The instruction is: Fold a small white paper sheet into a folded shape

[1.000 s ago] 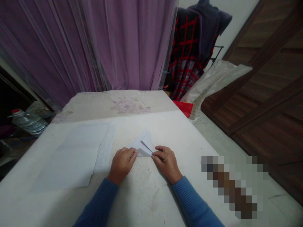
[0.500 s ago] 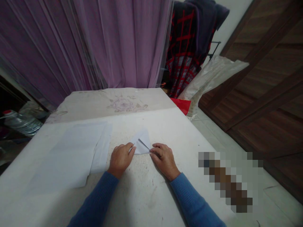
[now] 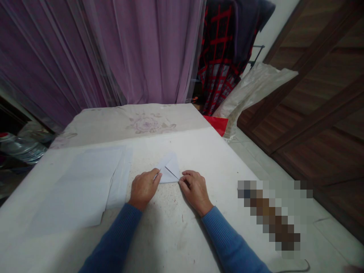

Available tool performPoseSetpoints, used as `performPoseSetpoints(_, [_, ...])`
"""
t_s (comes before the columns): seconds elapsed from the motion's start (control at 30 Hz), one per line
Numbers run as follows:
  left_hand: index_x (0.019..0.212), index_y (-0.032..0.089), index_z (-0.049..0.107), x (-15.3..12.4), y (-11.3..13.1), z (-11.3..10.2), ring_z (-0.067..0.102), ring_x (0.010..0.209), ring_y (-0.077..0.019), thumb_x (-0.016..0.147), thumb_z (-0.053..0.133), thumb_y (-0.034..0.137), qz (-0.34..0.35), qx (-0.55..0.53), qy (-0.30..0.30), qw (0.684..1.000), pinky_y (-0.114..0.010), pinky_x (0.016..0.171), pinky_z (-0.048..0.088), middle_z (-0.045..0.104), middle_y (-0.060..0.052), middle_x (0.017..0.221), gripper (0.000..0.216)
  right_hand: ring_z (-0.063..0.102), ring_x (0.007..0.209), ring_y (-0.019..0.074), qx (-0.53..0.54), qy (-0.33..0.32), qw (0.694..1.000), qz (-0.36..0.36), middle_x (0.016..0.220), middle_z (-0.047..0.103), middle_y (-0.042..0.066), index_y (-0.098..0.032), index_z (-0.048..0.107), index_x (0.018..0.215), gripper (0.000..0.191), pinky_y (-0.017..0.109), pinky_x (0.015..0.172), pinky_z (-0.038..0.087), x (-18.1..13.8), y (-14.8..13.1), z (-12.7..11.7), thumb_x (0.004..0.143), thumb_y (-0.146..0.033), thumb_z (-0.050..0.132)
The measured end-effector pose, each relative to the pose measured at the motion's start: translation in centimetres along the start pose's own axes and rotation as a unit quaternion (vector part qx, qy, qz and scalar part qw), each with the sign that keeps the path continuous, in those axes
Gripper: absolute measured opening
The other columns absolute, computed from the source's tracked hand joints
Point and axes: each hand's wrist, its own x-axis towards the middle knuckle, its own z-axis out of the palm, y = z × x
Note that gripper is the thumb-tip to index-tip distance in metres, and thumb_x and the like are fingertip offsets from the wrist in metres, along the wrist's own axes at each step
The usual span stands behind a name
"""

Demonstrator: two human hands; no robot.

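A small piece of white folded paper (image 3: 170,163) lies on the table in front of me, with a dark slit between its folded layers running down to its right corner. My left hand (image 3: 144,186) pinches the paper's left corner between thumb and fingers. At the right corner, my right hand (image 3: 195,189) has thumb and forefinger closed on the paper's edge. The fingertips hide both corners.
Larger white sheets (image 3: 76,185) lie overlapping on the left of the white table (image 3: 170,235). Purple curtains (image 3: 148,53) hang behind it. A clear plastic bottle (image 3: 21,146) stands off to the left. A blurred-out patch (image 3: 273,216) covers something at the right edge.
The dark gap between the paper's folded layers has become narrower. Both hands stay at the same corners, and the whole view has shifted slightly.
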Motion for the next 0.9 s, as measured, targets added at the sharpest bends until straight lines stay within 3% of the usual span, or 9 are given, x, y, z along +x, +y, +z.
performPoseSetpoints(0.63, [0.101, 0.025, 0.063, 0.0, 0.4, 0.6, 0.065, 0.090, -0.0195, 0.097, 0.042, 0.035, -0.001, -0.011, 0.031, 0.999, -0.030, 0.076, 0.041, 0.073, -0.003, 0.098, 0.025, 0.057, 0.100, 0.0224, -0.033, 0.005, 0.999, 0.010, 0.104, 0.067, 0.007, -0.021, 0.067, 0.080, 0.011, 0.036, 0.087, 0.039, -0.1, -0.8, 0.1, 0.085, -0.022, 0.057])
performPoseSetpoints(0.8, [0.100, 0.025, 0.064, 0.1, 0.3, 1.0, 0.066, 0.091, -0.0197, 0.096, 0.043, 0.035, -0.004, -0.019, 0.039, 0.999, -0.030, 0.076, 0.041, 0.073, -0.003, 0.099, 0.024, 0.056, 0.097, 0.0229, -0.042, 0.007, 0.999, 0.003, 0.104, 0.066, 0.007, -0.024, 0.066, 0.106, 0.022, 0.036, 0.083, 0.038, -0.1, -0.9, 0.1, 0.086, -0.022, 0.058])
performPoseSetpoints(0.9, [0.100, 0.024, 0.064, 0.1, 0.3, 1.0, 0.066, 0.090, -0.0209, 0.096, 0.044, 0.036, -0.004, -0.016, 0.041, 0.999, -0.031, 0.075, 0.041, 0.074, -0.004, 0.098, 0.024, 0.055, 0.097, 0.0233, -0.056, 0.003, 0.998, -0.013, 0.105, 0.065, 0.007, -0.027, 0.068, 0.110, 0.025, 0.037, 0.082, 0.037, -0.2, -0.9, 0.1, 0.086, -0.022, 0.059])
